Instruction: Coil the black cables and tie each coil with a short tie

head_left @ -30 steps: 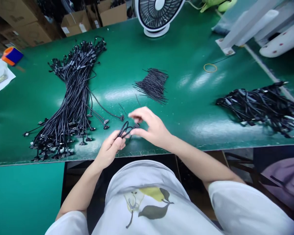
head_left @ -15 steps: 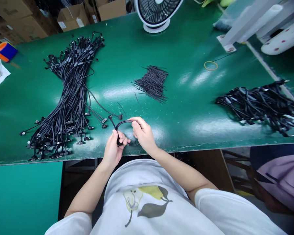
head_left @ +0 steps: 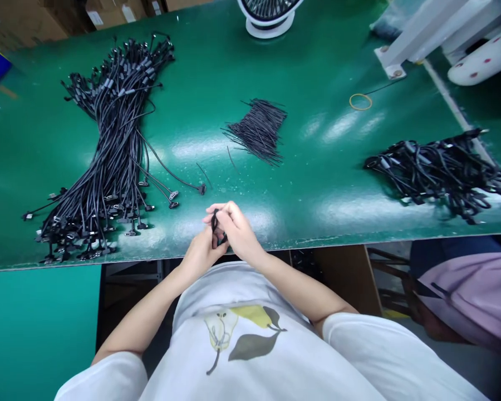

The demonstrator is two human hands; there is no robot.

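Note:
A black cable (head_left: 214,221) is bunched between my two hands at the front of the green table (head_left: 317,189). My left hand (head_left: 203,243) is closed around it from the left. From the right, the fingers of my right hand (head_left: 236,228) press on the same cable, close against the left fingers. Most of the cable is hidden by the hands. To the left lies a large bundle of black cables (head_left: 117,133), a few ends straying toward my hands. Beyond my hands is a pile of short black ties (head_left: 259,132), with two loose ones nearby.
Coiled black cables (head_left: 438,170) are heaped at the right. A white fan (head_left: 269,22) stands at the back, near a yellow ring (head_left: 360,102) and a metal bracket (head_left: 394,64). Cardboard boxes (head_left: 29,22) are behind the table. A person in pink (head_left: 476,289) is at the right.
The cable loop, earlier spread between my hands, is now gathered tightly. My hands have come together, the left moving right. The view has shifted slightly.

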